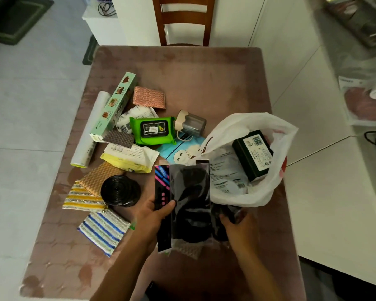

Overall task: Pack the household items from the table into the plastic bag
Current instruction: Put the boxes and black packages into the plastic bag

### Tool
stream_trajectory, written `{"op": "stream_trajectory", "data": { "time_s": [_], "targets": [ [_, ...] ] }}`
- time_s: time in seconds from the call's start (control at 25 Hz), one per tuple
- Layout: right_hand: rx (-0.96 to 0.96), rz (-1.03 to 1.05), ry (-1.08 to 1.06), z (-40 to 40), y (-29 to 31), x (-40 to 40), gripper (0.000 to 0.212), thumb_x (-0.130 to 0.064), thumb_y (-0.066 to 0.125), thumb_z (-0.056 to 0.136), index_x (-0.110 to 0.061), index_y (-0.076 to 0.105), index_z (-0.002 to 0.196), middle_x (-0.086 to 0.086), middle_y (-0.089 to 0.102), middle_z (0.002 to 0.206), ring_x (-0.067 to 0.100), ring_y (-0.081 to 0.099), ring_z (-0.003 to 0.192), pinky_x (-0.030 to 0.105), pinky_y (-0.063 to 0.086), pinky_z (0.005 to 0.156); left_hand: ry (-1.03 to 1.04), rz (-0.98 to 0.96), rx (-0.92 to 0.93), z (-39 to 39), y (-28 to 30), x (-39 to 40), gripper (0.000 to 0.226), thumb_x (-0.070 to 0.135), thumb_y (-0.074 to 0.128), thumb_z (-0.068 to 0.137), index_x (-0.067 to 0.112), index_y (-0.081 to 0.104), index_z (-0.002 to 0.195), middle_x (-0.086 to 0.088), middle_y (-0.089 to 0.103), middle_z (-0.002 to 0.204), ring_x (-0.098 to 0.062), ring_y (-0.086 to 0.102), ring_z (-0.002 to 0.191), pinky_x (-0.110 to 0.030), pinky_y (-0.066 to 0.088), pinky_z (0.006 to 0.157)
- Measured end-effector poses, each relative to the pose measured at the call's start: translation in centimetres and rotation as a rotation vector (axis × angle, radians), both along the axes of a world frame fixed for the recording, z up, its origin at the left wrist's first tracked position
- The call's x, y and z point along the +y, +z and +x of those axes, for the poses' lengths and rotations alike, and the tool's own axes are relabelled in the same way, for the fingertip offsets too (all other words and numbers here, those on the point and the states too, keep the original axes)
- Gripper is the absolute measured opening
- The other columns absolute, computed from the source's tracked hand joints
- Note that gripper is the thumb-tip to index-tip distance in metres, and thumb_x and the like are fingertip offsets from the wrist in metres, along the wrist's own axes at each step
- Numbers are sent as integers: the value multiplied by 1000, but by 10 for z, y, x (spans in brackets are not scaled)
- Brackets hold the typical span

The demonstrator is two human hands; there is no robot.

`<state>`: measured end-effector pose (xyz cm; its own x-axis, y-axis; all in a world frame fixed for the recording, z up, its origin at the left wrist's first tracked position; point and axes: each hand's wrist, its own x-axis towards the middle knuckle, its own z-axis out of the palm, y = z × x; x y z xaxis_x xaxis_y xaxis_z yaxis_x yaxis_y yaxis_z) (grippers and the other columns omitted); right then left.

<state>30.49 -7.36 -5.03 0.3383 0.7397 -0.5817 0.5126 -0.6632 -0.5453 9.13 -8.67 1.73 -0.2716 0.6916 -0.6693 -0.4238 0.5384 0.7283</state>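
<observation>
The left hand (155,215) is closed around a long black packet (183,205) with a pink and blue strip, thumb on its front face, holding it lengthwise just in front of the plastic bag (251,157). The right hand (237,222) is closed on a dark, crumpled item (232,211) at the packet's right edge; what that item is cannot be told.

The plastic bag is white and lies open on the right part of the table (204,79), its mouth facing the hands. Inside the bag sit a dark green box (253,155) with a barcode label and a white printed pouch (226,172).

Left of the bag, loose on the table:
- a blue pouch (178,149) with a smiling face, touching the bag's edge;
- a green wipes pack (153,130) and a grey cup (190,122) behind it;
- a yellow pouch (129,158);
- a black roll (119,191);
- a striped blue cloth (103,231) and a yellow cloth (84,198);
- a long green carton (114,105) lying against a white roll (89,131);
- a pink sponge (149,97), farthest from the bag.

A wooden chair (183,20) stands at the table's far end.
</observation>
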Motion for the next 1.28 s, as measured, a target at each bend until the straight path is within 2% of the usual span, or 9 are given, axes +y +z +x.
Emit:
{"op": "stream_trajectory", "data": {
  "time_s": [0.2,0.36,0.48,0.56,0.64,0.8,0.96,1.08,1.28],
  "targets": [
    [348,-174,-53,-10,10,0,3,-12,65,88,-11,64,91,16,70,105,23,62,85,30,52,80,119,-35,-118,12,1,14,19,-4,58,87,11,70,90,-10,77,79,-23,72,67,-37,60,67],
    [644,-129,176,-21,56,-25,34,7,61,71,-14,65,98,-8,68,75,13,65,73,8,49,62,65,-53,-147,5,8,4,32,0,58,85,24,78,78,-12,77,82,-28,71,70,-44,55,78],
    [895,-85,21,-14,93,-23,57,14,66,71,-28,65,108,-4,77,96,12,73,89,25,58,77,48,4,-138,8,10,4,36,-1,58,82,26,79,74,-10,77,84,-25,72,73,-39,54,77],
    [952,-101,-138,-2,105,-6,31,-9,70,76,-28,73,100,1,76,106,21,71,97,41,56,87,29,30,-191,16,9,10,22,0,68,72,17,78,83,-14,75,93,-34,69,85,-42,52,82],
    [889,-105,-152,8,117,16,42,-37,67,74,-27,66,115,2,65,124,25,61,114,48,46,102,-126,106,-63,30,11,21,25,1,73,73,12,73,96,-12,76,98,-39,68,98,-43,54,84],
    [580,1,-9,34,117,60,35,-10,63,89,-28,54,117,1,64,109,17,64,94,26,59,69,-356,285,393,53,21,57,44,19,68,86,27,52,127,8,64,120,-11,63,107,-30,54,88],
    [211,-22,180,60,85,111,43,-17,62,80,-30,55,121,7,61,124,25,64,99,44,57,87,-776,124,1064,49,-16,95,42,39,63,82,32,59,122,-4,47,139,-27,45,126,-45,45,99],
    [148,-106,321,55,78,140,46,-7,55,84,-17,50,128,4,52,128,31,54,113,35,49,89,-959,13,1001,51,-30,106,56,32,63,82,21,50,135,-10,48,139,-31,50,122,-40,48,95],
    [165,179,311,27,83,168,51,-6,54,89,-21,45,137,4,54,130,28,52,121,41,50,94,-521,258,1000,59,-10,108,61,-4,58,73,11,53,132,-12,61,128,-31,59,112,-28,42,91]
  ]
}}
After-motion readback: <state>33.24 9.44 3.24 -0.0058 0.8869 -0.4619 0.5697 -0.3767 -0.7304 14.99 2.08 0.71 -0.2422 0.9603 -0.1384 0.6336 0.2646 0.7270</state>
